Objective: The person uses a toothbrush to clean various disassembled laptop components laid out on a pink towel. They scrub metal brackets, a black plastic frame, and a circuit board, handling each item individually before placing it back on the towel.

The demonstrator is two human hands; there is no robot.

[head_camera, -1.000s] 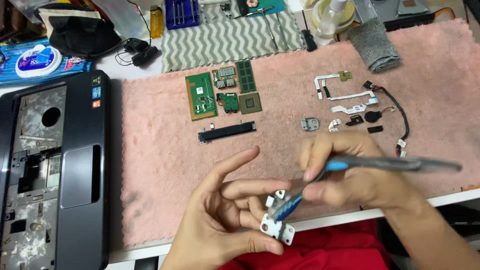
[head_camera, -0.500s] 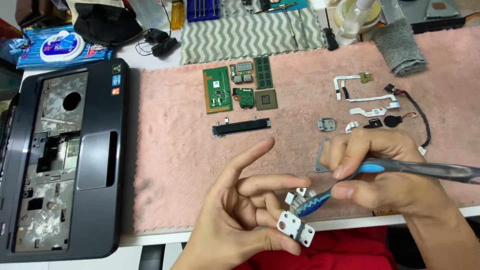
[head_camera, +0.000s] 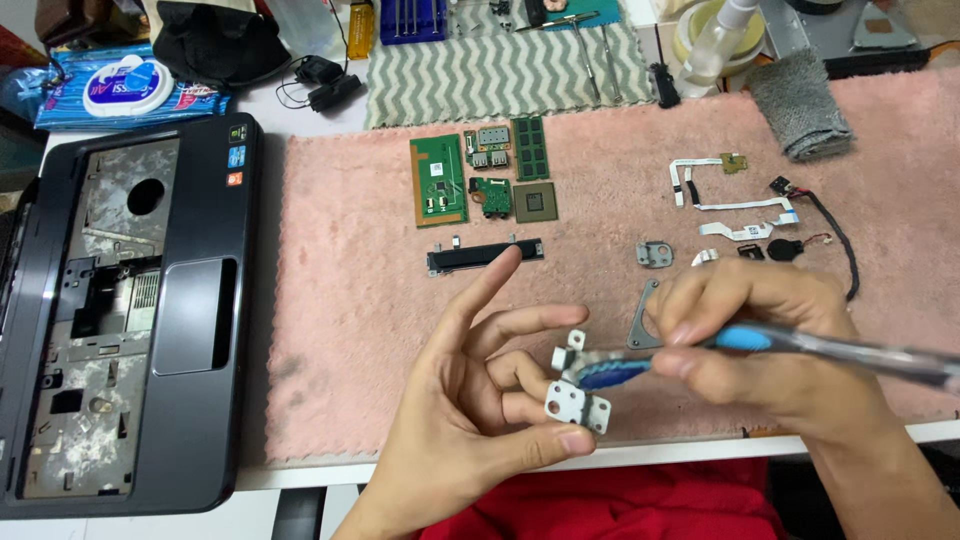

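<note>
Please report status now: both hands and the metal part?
Left hand pinches small silver metal hinge bracket. Right hand holds blue-grey toothbrush, bristles on bracket. Nothing between them.

One head-worn view looks steeply down, close (perhaps arm's length), over the worktable (head_camera: 300, 110).

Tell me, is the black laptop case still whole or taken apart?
Taken apart. The black laptop case lies with no keyboard, its dusty inside showing, and green circuit boards sit out on the pink towel.

A small silver metal hinge bracket (head_camera: 577, 405) with screw holes sits tilted above the tabletop's near edge. A blue-and-grey toothbrush (head_camera: 760, 342) lies nearly level, its bristle head touching the bracket.
</note>
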